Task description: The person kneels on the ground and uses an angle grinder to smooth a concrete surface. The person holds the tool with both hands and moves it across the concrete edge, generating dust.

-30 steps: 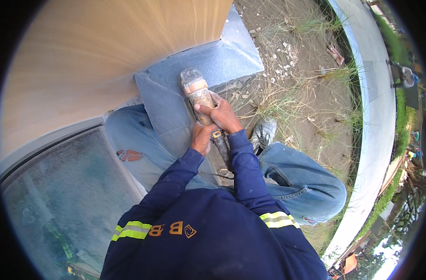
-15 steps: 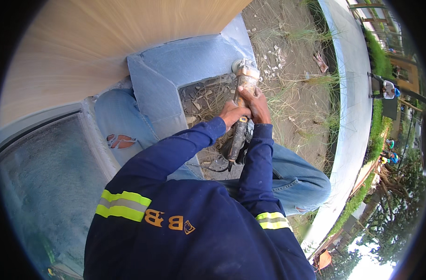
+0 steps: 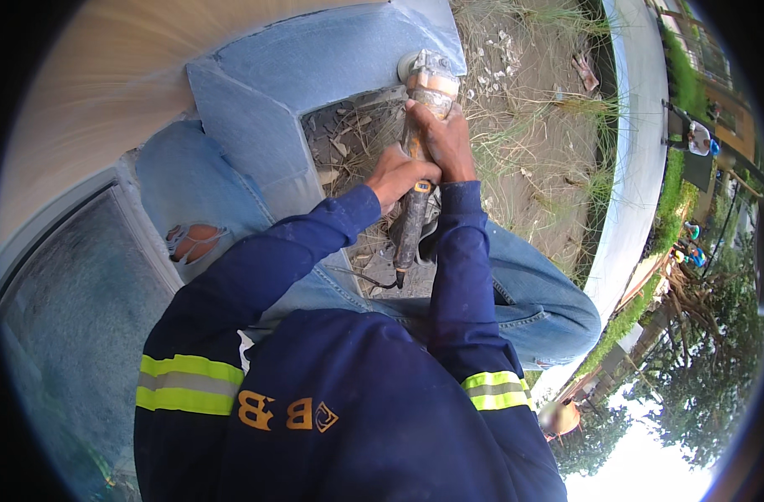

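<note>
An angle grinder (image 3: 433, 90), caked in pale dust, lies lengthwise between my arms with its head away from me. My left hand (image 3: 396, 177) is wrapped round the middle of its body. Slightly farther forward, my right hand (image 3: 446, 140) grips it too, thumb along the top. The wheel at the grinder's head is at the outer edge of a grey-blue stone slab (image 3: 323, 52); whether it touches cannot be made out. Its rear handle and black cord (image 3: 374, 279) trail back toward my lap.
Dry soil (image 3: 533, 155) with grass tufts and broken stone chips borders the slab. A wood-patterned panel (image 3: 106, 75) rises at the left above a dusty glass pane (image 3: 85, 268). A pale concrete curb (image 3: 637, 151) curves along the right. Other people (image 3: 698, 138) are far off there.
The slab, grinder and both hands sit a little higher and farther left in view. Both hands keep their grip on the grinder.
</note>
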Action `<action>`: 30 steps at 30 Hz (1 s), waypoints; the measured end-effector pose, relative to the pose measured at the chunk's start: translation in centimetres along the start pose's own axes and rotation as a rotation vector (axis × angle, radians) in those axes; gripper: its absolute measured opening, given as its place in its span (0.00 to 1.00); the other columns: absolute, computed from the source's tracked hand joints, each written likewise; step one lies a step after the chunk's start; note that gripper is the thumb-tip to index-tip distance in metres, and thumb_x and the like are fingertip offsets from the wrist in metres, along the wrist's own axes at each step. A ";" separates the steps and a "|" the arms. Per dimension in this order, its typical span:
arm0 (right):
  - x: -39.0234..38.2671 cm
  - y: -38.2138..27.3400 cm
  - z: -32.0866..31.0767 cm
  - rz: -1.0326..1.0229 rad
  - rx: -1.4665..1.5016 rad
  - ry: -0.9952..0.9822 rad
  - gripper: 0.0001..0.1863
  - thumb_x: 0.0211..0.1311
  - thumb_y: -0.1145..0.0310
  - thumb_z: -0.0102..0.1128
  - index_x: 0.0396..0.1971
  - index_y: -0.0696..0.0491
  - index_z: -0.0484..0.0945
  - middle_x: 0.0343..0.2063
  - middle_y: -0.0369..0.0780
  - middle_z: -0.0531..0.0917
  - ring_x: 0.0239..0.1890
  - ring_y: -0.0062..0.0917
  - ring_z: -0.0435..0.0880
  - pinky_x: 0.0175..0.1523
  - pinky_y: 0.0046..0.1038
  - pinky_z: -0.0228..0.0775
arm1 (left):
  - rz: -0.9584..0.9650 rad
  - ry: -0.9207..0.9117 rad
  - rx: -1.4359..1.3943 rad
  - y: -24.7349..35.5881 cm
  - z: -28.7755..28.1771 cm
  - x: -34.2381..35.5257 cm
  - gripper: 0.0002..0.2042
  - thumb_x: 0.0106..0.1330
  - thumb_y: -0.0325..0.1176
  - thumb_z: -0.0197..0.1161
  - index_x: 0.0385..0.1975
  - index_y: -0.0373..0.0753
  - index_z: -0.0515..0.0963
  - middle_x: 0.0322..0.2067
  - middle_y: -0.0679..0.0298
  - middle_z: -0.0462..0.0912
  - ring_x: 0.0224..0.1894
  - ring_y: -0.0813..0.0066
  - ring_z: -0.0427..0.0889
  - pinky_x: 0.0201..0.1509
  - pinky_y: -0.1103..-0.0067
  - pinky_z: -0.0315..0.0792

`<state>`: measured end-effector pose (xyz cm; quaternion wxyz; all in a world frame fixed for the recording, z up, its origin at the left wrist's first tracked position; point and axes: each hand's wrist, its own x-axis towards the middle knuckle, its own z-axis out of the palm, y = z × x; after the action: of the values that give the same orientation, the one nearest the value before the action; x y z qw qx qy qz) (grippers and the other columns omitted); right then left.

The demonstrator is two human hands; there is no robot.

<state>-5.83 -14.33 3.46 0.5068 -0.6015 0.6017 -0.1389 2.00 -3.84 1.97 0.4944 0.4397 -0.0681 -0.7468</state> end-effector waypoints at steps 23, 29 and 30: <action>-1.5 0.2 0.9 -0.013 0.044 -0.031 0.28 0.58 0.56 0.75 0.47 0.63 0.78 0.36 0.41 0.85 0.34 0.22 0.83 0.39 0.27 0.76 | -0.023 -0.002 -0.006 -0.2 -0.5 -2.0 0.14 0.54 0.25 0.68 0.40 0.26 0.79 0.32 0.58 0.84 0.35 0.73 0.83 0.43 0.76 0.74; -0.4 -1.2 1.2 -0.011 -0.028 -0.032 0.28 0.58 0.55 0.75 0.45 0.64 0.78 0.34 0.42 0.85 0.32 0.22 0.83 0.37 0.26 0.76 | 0.005 0.019 -0.019 0.0 -1.2 -0.5 0.15 0.54 0.25 0.68 0.41 0.27 0.79 0.34 0.58 0.84 0.36 0.72 0.83 0.42 0.75 0.74; 0.0 -0.3 1.6 -0.039 -0.038 -0.042 0.28 0.58 0.55 0.75 0.45 0.64 0.78 0.33 0.41 0.85 0.32 0.21 0.82 0.36 0.26 0.75 | -0.009 0.004 -0.007 0.3 -1.3 -1.1 0.16 0.54 0.25 0.67 0.42 0.26 0.79 0.34 0.57 0.84 0.36 0.72 0.84 0.42 0.75 0.75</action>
<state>-4.46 -13.70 2.99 0.5048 -0.6254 0.5818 -0.1245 3.34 -2.70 1.98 0.4926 0.4397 -0.0628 -0.7484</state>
